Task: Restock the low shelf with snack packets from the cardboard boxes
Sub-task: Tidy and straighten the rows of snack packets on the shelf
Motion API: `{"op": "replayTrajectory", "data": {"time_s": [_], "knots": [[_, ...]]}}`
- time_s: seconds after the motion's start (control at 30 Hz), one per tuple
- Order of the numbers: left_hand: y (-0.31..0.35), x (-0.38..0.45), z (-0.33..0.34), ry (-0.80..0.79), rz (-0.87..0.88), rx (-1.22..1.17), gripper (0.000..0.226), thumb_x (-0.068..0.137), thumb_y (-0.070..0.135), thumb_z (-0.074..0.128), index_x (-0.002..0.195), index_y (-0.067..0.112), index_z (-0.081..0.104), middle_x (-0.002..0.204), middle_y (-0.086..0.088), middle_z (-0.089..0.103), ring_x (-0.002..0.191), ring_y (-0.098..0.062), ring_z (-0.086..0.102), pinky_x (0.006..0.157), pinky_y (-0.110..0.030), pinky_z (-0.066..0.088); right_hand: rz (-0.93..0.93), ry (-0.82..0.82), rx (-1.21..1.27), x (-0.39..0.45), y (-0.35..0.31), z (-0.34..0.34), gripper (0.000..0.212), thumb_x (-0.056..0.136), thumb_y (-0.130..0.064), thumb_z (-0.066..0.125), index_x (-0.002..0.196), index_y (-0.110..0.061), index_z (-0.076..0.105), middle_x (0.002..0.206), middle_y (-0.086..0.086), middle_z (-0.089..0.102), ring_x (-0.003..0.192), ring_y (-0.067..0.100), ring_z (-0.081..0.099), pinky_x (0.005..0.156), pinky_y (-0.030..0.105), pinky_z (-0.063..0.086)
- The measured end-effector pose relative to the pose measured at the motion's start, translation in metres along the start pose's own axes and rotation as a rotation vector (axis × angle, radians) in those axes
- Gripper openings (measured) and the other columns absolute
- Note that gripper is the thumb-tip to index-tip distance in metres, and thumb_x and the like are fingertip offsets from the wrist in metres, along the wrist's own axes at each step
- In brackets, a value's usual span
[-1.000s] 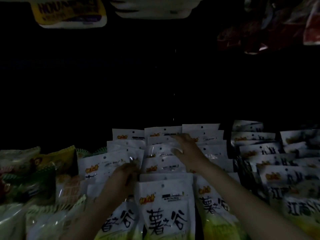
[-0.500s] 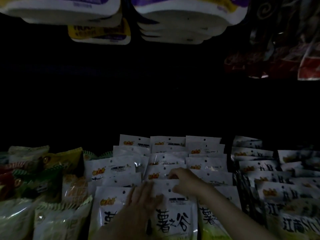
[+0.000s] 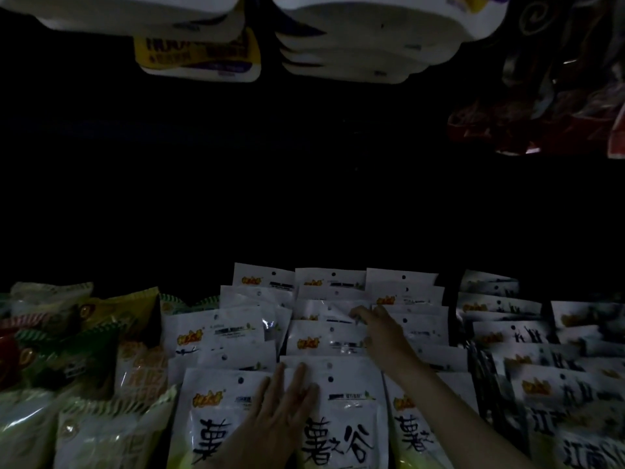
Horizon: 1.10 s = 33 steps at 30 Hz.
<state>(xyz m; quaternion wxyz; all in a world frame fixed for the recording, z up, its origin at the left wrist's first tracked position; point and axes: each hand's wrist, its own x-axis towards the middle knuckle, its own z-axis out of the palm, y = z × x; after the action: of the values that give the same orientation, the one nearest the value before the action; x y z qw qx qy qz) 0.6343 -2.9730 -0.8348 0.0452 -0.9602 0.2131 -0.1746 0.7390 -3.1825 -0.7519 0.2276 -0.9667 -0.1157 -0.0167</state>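
Snack packets [image 3: 334, 336], white and glossy, ranked upright in rows beside the green bags [image 3: 84, 431]. Probably light, soft and slippery; best pinched at the flat top seal. Left hand [image 3: 280, 414] pressed flat on the front packet, right hand [image 3: 378, 328] fingering a top edge farther back, hold unclear.

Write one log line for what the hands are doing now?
left hand: flat on front white packet | right hand: touching packet behind | shelf: dim

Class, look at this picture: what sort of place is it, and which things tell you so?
Probably a shop shelf: rows of identical white snack packets, other bagged snacks alongside, and wrapped packs overhead.
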Motion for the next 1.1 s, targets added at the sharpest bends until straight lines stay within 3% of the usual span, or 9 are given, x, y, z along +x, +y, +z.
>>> {"op": "replayTrajectory", "data": {"time_s": [0.2,0.27,0.4,0.53,0.63,0.73,0.9,0.97,1.1], "knots": [[0.009,0.016,-0.008,0.028,0.002,-0.021,0.048,0.101,0.043,0.009,0.125,0.023,0.047,0.149,-0.014,0.027,0.103,-0.033,0.065,0.080,-0.041,0.055,-0.112,0.036,0.040,0.002,-0.005,0.001,0.039,0.100,-0.025,0.041,0.085,-0.058,0.029,0.092,-0.011,0.026,0.103,0.020,0.028,0.079,0.032,0.020],[0.012,0.020,-0.007,0.054,-0.011,-0.034,0.048,0.102,0.041,0.009,0.123,0.024,0.048,0.150,-0.012,0.030,0.106,-0.034,0.062,0.088,-0.040,0.050,-0.184,0.040,-0.095,-0.001,-0.010,0.004,0.011,0.097,-0.043,0.043,0.102,-0.047,0.035,0.121,-0.004,0.038,0.120,0.025,0.029,0.084,0.036,0.026],[0.005,0.016,-0.005,-0.041,-0.056,-0.071,0.050,0.101,0.044,0.007,0.125,0.024,0.046,0.127,-0.009,0.060,0.096,-0.027,0.069,0.073,-0.039,0.057,-0.072,-0.037,-0.017,0.004,-0.008,0.004,0.036,0.098,-0.039,0.043,0.130,-0.022,0.041,0.143,0.009,0.031,0.135,0.029,0.023,0.100,0.034,0.030],[-0.008,0.010,-0.008,-0.106,-0.026,-0.069,0.074,0.092,0.061,0.018,0.151,0.017,0.010,0.157,-0.013,0.013,0.110,-0.028,0.063,0.097,-0.035,0.046,0.022,-0.067,0.062,0.002,-0.006,0.000,0.049,0.100,-0.027,0.039,0.147,-0.024,0.026,0.156,0.007,0.012,0.142,0.030,0.014,0.114,0.034,0.018],[-0.018,0.012,-0.023,-0.146,0.081,-0.138,0.104,0.081,0.069,0.044,0.132,0.039,-0.042,0.143,-0.002,-0.044,0.142,-0.040,0.001,0.116,-0.042,0.006,-0.045,-0.070,0.027,-0.002,-0.006,-0.012,0.044,0.102,-0.022,0.034,0.146,-0.021,0.030,0.157,0.003,0.001,0.144,0.027,0.006,0.118,0.036,0.014],[-0.016,0.009,-0.044,-0.370,0.095,-0.226,0.123,0.064,0.080,0.052,0.102,0.048,-0.060,0.131,-0.006,-0.055,0.128,-0.033,-0.041,0.102,-0.036,-0.031,-0.076,-0.135,-0.026,-0.009,-0.012,-0.025,0.049,0.102,-0.030,0.032,0.149,-0.024,0.019,0.158,-0.001,0.000,0.145,0.020,0.008,0.117,0.030,0.013],[-0.019,-0.010,-0.039,-0.202,0.121,-0.108,0.105,0.073,0.071,0.039,0.140,0.033,-0.033,0.152,-0.007,-0.025,0.140,-0.045,-0.013,0.115,-0.041,-0.017,-0.126,-0.405,-0.118,-0.036,-0.022,-0.021,0.052,0.100,-0.042,0.031,0.147,-0.021,0.026,0.153,0.003,0.028,0.136,0.022,0.034,0.111,0.033,0.031],[-0.017,-0.015,-0.044,-0.205,0.118,-0.076,0.101,0.069,0.061,0.043,0.151,0.017,0.006,0.155,-0.018,0.010,0.140,-0.039,0.011,0.113,-0.039,0.003,-0.139,-0.396,-0.060,-0.046,-0.024,-0.023,0.052,0.099,-0.042,0.035,0.146,-0.021,0.030,0.150,0.004,0.033,0.133,0.020,0.037,0.108,0.028,0.033],[-0.008,-0.025,-0.043,-0.083,0.157,-0.079,0.090,0.080,0.066,0.040,0.149,0.012,0.021,0.155,-0.019,0.014,0.140,-0.035,0.013,0.109,-0.038,0.005,-0.144,-0.280,-0.045,-0.067,-0.021,-0.020,0.050,0.094,-0.041,0.050,0.138,-0.021,0.038,0.143,0.001,0.040,0.129,0.019,0.040,0.097,0.026,0.037]]}}
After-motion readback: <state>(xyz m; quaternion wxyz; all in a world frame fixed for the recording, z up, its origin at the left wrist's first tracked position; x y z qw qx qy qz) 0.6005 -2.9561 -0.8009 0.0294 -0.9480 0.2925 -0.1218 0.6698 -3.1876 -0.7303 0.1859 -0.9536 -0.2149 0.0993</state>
